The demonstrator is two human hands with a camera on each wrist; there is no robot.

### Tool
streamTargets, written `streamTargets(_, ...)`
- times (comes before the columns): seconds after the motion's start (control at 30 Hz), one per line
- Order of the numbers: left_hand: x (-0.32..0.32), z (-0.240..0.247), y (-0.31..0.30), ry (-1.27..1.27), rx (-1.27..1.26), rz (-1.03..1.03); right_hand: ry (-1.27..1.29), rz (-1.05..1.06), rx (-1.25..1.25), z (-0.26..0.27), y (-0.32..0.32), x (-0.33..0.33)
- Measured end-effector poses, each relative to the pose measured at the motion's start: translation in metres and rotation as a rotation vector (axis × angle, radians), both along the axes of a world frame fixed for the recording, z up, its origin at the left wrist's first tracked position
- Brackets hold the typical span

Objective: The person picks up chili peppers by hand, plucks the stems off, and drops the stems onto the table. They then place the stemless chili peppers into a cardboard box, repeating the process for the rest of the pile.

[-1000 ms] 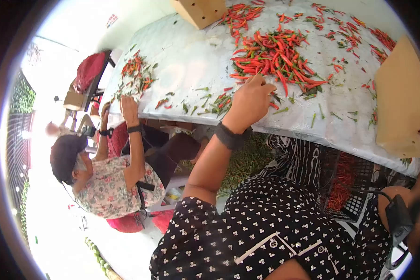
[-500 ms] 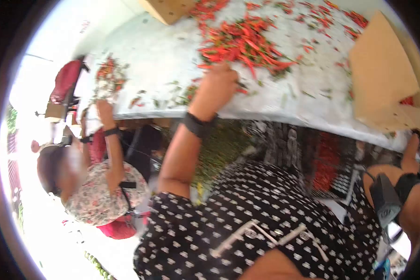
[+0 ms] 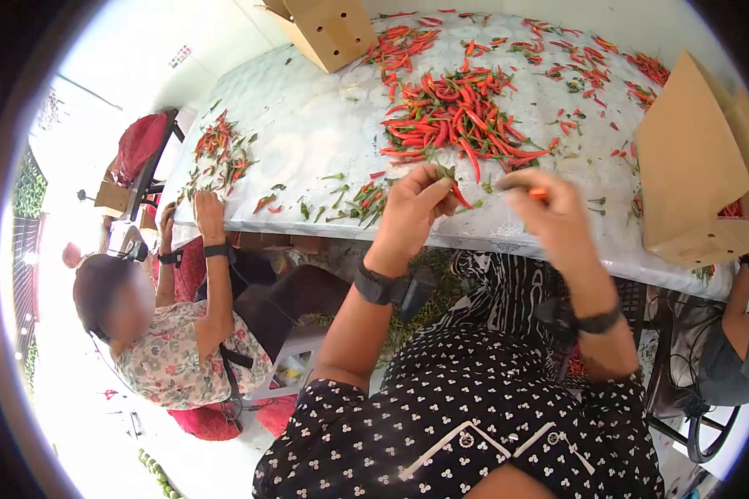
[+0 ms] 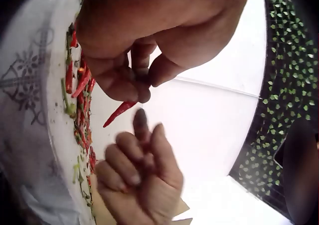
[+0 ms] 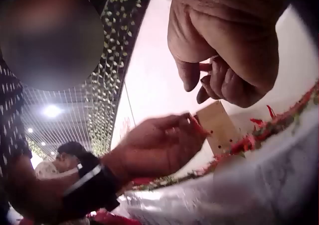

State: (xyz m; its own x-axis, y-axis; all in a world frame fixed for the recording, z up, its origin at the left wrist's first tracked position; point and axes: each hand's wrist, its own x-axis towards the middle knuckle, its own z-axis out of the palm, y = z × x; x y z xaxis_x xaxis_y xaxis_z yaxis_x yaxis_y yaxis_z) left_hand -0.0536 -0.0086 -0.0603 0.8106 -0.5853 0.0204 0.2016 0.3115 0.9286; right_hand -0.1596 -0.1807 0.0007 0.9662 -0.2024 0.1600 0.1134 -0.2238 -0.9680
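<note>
Red chili: this red chili (image 3: 461, 196) is held up over the near edge of the counter (image 3: 308, 125), just in front of the big chili pile (image 3: 458, 116). Tip's poking out free.
Left hand: at the left hand (image 3: 412, 208), the chili is pinched b/w thumb & fingers, w/ a bit of green showing at the grip, so it's prob. held near the stem end.
Right hand: near the left one, not obviously touching it. On the right hand (image 3: 558, 220) fingers are curled in and a small red-orange piece (image 3: 538, 193) is gripped; can't tell exactly what it is, bit blurry tbh.
Handling: prob. v. light, smooth-skinned so kinda slippery, firm-ish but hollow. Likely bruised or split if squeezed hard.
Where to grab: best pinched at the cap/stem end w/ fingertips, body left unsquashed.
Loose bits: green stems (image 3: 339, 190) are scattered along the counter edge, left of the hands.
Boxes: one cardboard box (image 3: 695, 166) is stood on the right w/ chilies visible inside, another box (image 3: 337, 37) at the far side.
Neighbor: another person (image 3: 183, 349) is seated on the left, hands by a smaller chili pile (image 3: 220, 150).
</note>
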Motion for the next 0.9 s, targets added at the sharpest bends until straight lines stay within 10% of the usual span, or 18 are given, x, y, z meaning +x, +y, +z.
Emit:
streamTargets(0.33, -0.016, -0.009, 0.0, -0.026, 0.141, 0.04, 0.198, 0.167, -0.01, -0.059, 0.016, 0.034)
streamTargets(0.47, -0.019, -0.001, -0.01, -0.748, 0.478, 0.366, 0.239, 0.185, 0.07, -0.059, 0.011, 0.035)
streamTargets(0.73, 0.005, 0.012, 0.018, -1.019, 0.886, 0.664, 0.225, 0.3, 0.937, -0.077, -0.019, 0.043)
streamTargets(0.9, 0.003, 0.004, 0.006, -1.135, 0.741, 0.393, 0.252, 0.228, 1.145, -0.079, -0.02, 0.05)
